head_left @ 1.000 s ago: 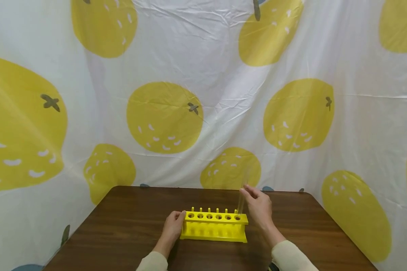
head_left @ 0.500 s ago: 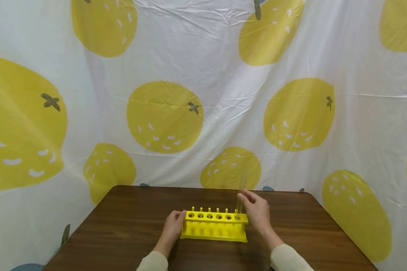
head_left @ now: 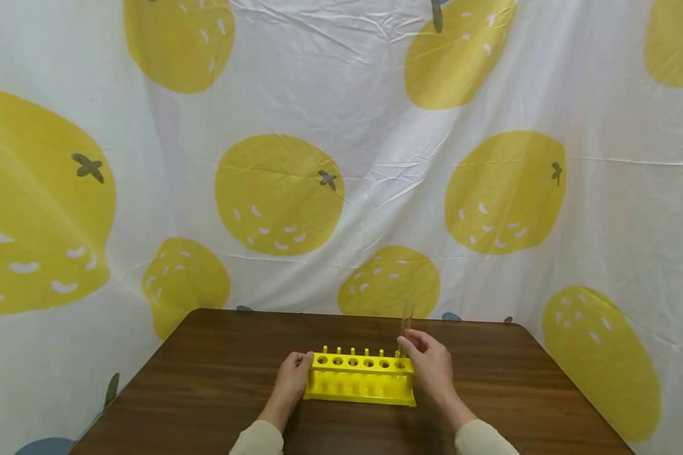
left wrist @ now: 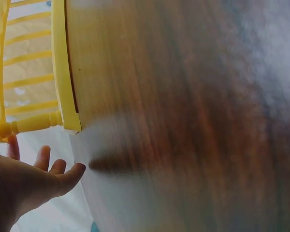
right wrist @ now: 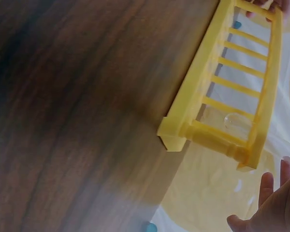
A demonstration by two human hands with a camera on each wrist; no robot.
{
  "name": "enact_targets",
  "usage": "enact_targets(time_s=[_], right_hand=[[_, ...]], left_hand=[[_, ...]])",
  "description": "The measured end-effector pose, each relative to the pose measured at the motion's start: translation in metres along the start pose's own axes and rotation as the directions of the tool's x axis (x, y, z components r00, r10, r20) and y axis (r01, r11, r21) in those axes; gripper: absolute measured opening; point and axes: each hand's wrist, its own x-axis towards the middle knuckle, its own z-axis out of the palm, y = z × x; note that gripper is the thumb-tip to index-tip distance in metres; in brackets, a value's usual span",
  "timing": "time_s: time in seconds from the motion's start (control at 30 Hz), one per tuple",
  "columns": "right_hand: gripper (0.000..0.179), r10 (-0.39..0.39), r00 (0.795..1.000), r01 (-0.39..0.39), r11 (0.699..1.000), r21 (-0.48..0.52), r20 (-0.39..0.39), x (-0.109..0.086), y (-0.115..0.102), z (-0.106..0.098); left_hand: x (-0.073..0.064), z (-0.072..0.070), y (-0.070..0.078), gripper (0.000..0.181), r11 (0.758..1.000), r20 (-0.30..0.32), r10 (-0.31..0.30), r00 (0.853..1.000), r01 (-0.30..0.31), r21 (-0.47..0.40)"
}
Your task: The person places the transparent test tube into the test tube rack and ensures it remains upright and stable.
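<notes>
A yellow test tube rack point(head_left: 360, 370) stands on the table, with a row of round holes along its top and pegs behind. At its left end my left hand point(head_left: 289, 379) holds the top plate between thumb and fingers; in the left wrist view the other fingers of that hand point(left wrist: 38, 176) spread beside the end post. My right hand point(head_left: 434, 365) pinches a clear glass test tube point(head_left: 407, 313), nearly upright, at the rack's rightmost hole. In the right wrist view the rounded bottom of the test tube point(right wrist: 233, 121) shows below the rack's top plate point(right wrist: 267, 92).
The dark wood table point(head_left: 216, 366) reaches back to a white curtain point(head_left: 375, 126) printed with big yellow fruit, which also hangs along both sides. Light sleeves point(head_left: 484, 437) cover both forearms.
My right hand has moved down with the test tube, whose lower end has gone into the rightmost hole. My left hand keeps its hold on the rack.
</notes>
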Motion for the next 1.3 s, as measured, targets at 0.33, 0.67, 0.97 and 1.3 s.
enact_targets(time_s=[0.33, 0.67, 0.97, 1.3], right_hand=[[0.037, 0.002, 1.000, 0.000, 0.998, -0.056, 0.026, -0.007, 0.008, 0.005], [0.035, -0.007, 0.999, 0.011, 0.994, -0.105, 0.043, -0.010, 0.017, 0.007], [0.036, -0.027, 0.998, 0.032, 0.993, -0.114, 0.050, -0.013, 0.020, 0.008], [0.034, -0.044, 0.998, 0.051, 0.988, -0.149, 0.048, -0.013, 0.020, 0.009]], left_hand=[[0.000, 0.001, -0.003, 0.040, 1.000, -0.002, -0.013, 1.000, 0.013, -0.006], [0.001, 0.001, -0.003, 0.038, 1.000, 0.002, -0.011, 1.000, 0.011, -0.006], [0.001, 0.001, -0.005, 0.040, 1.000, 0.011, -0.011, 1.000, 0.011, -0.008], [0.000, -0.001, -0.001, 0.040, 1.000, 0.006, -0.010, 1.000, 0.011, -0.006]])
